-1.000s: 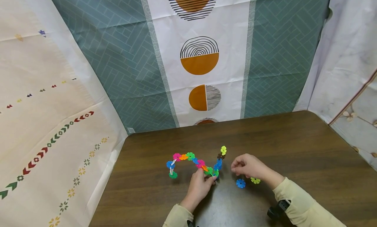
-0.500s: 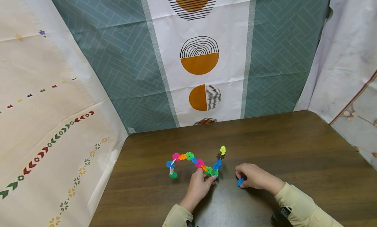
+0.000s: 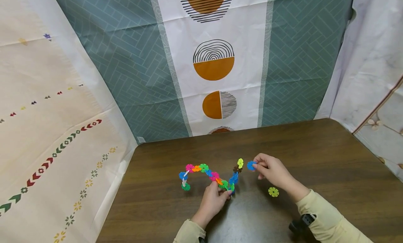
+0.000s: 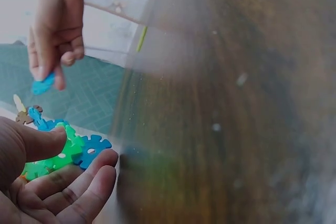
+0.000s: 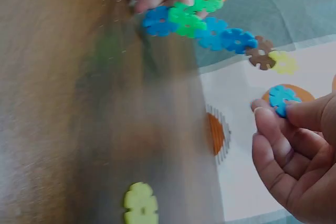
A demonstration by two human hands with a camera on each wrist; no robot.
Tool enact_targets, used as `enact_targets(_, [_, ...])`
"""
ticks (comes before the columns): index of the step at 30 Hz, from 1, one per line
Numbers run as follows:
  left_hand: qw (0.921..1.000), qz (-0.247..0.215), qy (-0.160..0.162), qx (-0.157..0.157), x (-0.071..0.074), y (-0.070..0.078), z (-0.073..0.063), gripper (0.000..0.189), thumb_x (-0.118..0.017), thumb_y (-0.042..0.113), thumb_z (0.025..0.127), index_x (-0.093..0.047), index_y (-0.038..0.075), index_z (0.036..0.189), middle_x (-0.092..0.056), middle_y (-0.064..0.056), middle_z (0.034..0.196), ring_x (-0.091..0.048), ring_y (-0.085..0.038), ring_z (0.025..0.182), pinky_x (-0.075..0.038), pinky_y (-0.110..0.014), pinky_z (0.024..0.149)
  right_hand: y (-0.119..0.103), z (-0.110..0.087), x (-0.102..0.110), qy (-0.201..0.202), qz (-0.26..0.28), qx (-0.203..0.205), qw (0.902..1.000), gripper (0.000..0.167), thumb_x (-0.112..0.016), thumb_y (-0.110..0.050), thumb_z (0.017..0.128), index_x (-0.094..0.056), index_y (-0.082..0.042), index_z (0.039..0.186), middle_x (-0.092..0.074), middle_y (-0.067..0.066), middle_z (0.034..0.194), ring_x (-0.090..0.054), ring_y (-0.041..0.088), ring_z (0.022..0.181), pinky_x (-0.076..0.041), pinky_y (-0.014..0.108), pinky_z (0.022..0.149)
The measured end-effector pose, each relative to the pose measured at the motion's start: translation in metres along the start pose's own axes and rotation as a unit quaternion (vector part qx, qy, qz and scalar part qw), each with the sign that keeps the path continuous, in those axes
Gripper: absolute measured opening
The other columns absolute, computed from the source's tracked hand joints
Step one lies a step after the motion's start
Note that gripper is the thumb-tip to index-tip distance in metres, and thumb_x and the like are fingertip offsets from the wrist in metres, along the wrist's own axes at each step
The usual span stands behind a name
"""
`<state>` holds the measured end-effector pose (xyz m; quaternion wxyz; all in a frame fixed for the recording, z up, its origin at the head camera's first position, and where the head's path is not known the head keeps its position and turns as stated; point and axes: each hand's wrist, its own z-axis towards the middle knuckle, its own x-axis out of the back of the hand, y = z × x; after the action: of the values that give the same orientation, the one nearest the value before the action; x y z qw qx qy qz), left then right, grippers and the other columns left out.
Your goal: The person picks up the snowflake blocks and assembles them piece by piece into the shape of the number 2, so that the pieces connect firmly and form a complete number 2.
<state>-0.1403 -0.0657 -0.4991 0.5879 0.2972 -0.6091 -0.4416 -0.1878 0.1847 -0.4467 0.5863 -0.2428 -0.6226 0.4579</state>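
Note:
My left hand [image 3: 212, 200] pinches a long chain of notched plastic discs [image 3: 204, 167] by its green pieces [image 4: 58, 153] near the lower bend. From there the chain arches left through pink, orange and green discs. Its other end climbs through blue discs [image 5: 239, 40] and a brown disc [image 5: 261, 53] to a yellow disc [image 3: 240, 163] at the tip. My right hand [image 3: 273, 169] holds a single blue disc [image 3: 251, 165] between thumb and fingers, just right of that yellow tip. In the right wrist view the held blue disc [image 5: 282, 100] is apart from the chain.
A loose yellow-green disc [image 3: 273, 192] lies on the brown wooden table [image 3: 157, 215], below my right hand. Beyond the table's far edge hangs a teal and white patterned cloth [image 3: 248, 113]. A light patterned cloth [image 3: 78, 173] hangs along the left side.
My right hand has picked up the blue disc from the table and moved it up, close to the chain's yellow tip. My left hand keeps its grip with hardly any movement.

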Motion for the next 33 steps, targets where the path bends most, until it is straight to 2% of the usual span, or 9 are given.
enact_targets(4, [1.0000, 0.004, -0.004, -0.002, 0.000, 0.001, 0.000, 0.022, -0.072, 0.014, 0.089, -0.056, 0.003, 0.099, -0.071, -0.002, 0.074, -0.065, -0.011, 0.065, -0.046, -0.022, 0.057, -0.007, 0.005, 0.004, 0.020, 0.044, 0.009, 0.9988, 0.008, -0.060, -0.008, 0.097, -0.057, -0.003, 0.102, -0.070, 0.006, 0.086, -0.062, 0.025, 0.061, -0.055, 0.028, 0.064])
enact_targets(8, [0.9999, 0.000, -0.013, -0.004, -0.002, 0.001, 0.000, 0.021, -0.072, 0.013, 0.089, -0.056, 0.003, 0.099, -0.072, -0.003, 0.076, -0.065, -0.011, 0.066, -0.046, -0.022, 0.057, -0.012, 0.009, 0.005, 0.030, 0.059, 0.021, 0.9976, 0.010, -0.060, -0.010, 0.097, -0.058, -0.003, 0.104, -0.070, 0.007, 0.088, -0.061, 0.021, 0.060, -0.055, 0.029, 0.065])
enact_targets(15, [0.9997, -0.006, -0.018, -0.017, -0.003, 0.004, -0.002, 0.021, -0.072, 0.013, 0.089, -0.057, 0.003, 0.098, -0.072, -0.003, 0.074, -0.067, -0.015, 0.066, -0.047, -0.022, 0.056, -0.016, 0.012, 0.003, 0.029, 0.059, 0.028, 0.9974, 0.011, -0.060, -0.011, 0.097, -0.059, -0.005, 0.106, -0.070, 0.006, 0.088, -0.060, 0.021, 0.059, -0.056, 0.033, 0.064])
enact_targets(19, [0.9997, -0.004, -0.017, -0.019, -0.003, 0.005, -0.002, 0.021, -0.073, 0.013, 0.088, -0.057, 0.003, 0.098, -0.071, -0.003, 0.074, -0.067, -0.015, 0.066, -0.047, -0.022, 0.057, -0.016, 0.013, 0.002, 0.023, 0.064, 0.027, 0.9973, 0.012, -0.059, -0.012, 0.098, -0.059, -0.005, 0.108, -0.069, 0.014, 0.091, -0.060, 0.021, 0.059, -0.056, 0.036, 0.064])
enact_targets(22, [0.9997, 0.002, -0.021, -0.016, -0.002, 0.005, -0.002, 0.021, -0.073, 0.012, 0.088, -0.057, 0.004, 0.098, -0.071, -0.002, 0.074, -0.066, -0.013, 0.066, -0.047, -0.021, 0.058, -0.016, 0.013, 0.001, 0.021, 0.070, 0.029, 0.9969, 0.012, -0.059, -0.012, 0.098, -0.058, -0.005, 0.109, -0.069, 0.015, 0.092, -0.060, 0.021, 0.059, -0.056, 0.036, 0.064])
enact_targets(26, [0.9996, 0.003, -0.028, -0.007, -0.003, 0.005, -0.001, 0.020, -0.072, 0.012, 0.089, -0.057, 0.004, 0.098, -0.071, -0.001, 0.074, -0.066, -0.011, 0.066, -0.046, -0.022, 0.057, -0.017, 0.013, 0.000, 0.019, 0.067, 0.033, 0.9970, 0.012, -0.058, -0.011, 0.098, -0.058, -0.006, 0.109, -0.068, 0.008, 0.088, -0.060, 0.022, 0.059, -0.056, 0.035, 0.064])
enact_targets(30, [0.9995, 0.001, -0.032, -0.005, -0.003, 0.004, -0.001, 0.019, -0.072, 0.012, 0.089, -0.057, 0.004, 0.099, -0.071, 0.001, 0.074, -0.064, -0.008, 0.065, -0.046, -0.022, 0.056, -0.017, 0.013, -0.002, 0.009, 0.060, 0.035, 0.9976, 0.011, -0.058, -0.011, 0.099, -0.058, -0.006, 0.109, -0.067, 0.010, 0.088, -0.061, 0.026, 0.061, -0.054, 0.032, 0.061])
enact_targets(33, [0.9995, 0.001, -0.032, -0.007, -0.004, 0.003, -0.001, 0.020, -0.072, 0.013, 0.089, -0.057, 0.005, 0.099, -0.070, 0.001, 0.073, -0.063, -0.006, 0.065, -0.046, -0.022, 0.058, -0.016, 0.013, -0.003, 0.007, 0.043, 0.042, 0.9982, 0.018, -0.058, -0.010, 0.098, -0.059, -0.010, 0.116, -0.066, 0.007, 0.086, -0.060, 0.026, 0.060, -0.053, 0.033, 0.059])
